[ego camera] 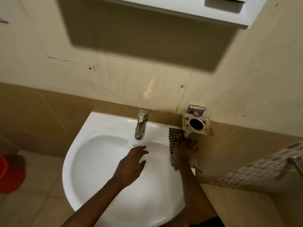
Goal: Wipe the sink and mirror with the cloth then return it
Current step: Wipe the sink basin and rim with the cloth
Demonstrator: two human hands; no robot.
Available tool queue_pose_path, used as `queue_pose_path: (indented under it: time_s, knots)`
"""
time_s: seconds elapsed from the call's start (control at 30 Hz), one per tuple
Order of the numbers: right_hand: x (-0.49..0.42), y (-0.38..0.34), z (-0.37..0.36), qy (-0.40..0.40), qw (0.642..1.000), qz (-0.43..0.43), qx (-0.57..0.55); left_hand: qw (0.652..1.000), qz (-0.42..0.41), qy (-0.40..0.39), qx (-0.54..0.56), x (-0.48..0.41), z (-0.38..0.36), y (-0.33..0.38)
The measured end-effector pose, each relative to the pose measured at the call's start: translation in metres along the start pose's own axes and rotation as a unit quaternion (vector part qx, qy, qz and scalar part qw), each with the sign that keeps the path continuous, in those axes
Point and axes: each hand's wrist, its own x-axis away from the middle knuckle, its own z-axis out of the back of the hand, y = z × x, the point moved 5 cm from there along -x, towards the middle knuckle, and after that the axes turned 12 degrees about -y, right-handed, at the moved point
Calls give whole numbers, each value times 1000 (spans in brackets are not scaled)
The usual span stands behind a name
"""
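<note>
A white sink (91, 169) juts from the tiled wall, with a steel tap (140, 126) at its back. A striped dark-and-pale cloth (176, 136) lies on the sink's right rim. My right hand (184, 150) presses flat on the cloth, fingers spread toward the wall. Over the basin hovers my left hand (133, 163), fingers apart and holding nothing. Only the underside of a white mirror cabinet (164, 9) shows at the top; its mirror face is hidden.
A metal toothbrush holder (197, 122) is fixed to the wall just above the cloth. A white lattice basket (265, 166) sits at the right. A red bucket (9, 174) stands on the floor at the left.
</note>
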Motion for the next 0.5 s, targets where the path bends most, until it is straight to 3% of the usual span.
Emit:
queue_pose_path:
  time_s: [0.1,0.23,0.43,0.5]
  knots:
    - [-7,-37,0,42,999,2,2,1000,0,25,-12,5,18,-8]
    - [2,-90,-22,32,998,4,-47,997,-6,57,-44,9,32,-15]
    - [28,-148,-57,-44,990,122,-47,994,-4,92,-65,17,55,-17]
    - [29,-138,-54,-21,987,150,-55,992,2,107,-64,20,66,-21]
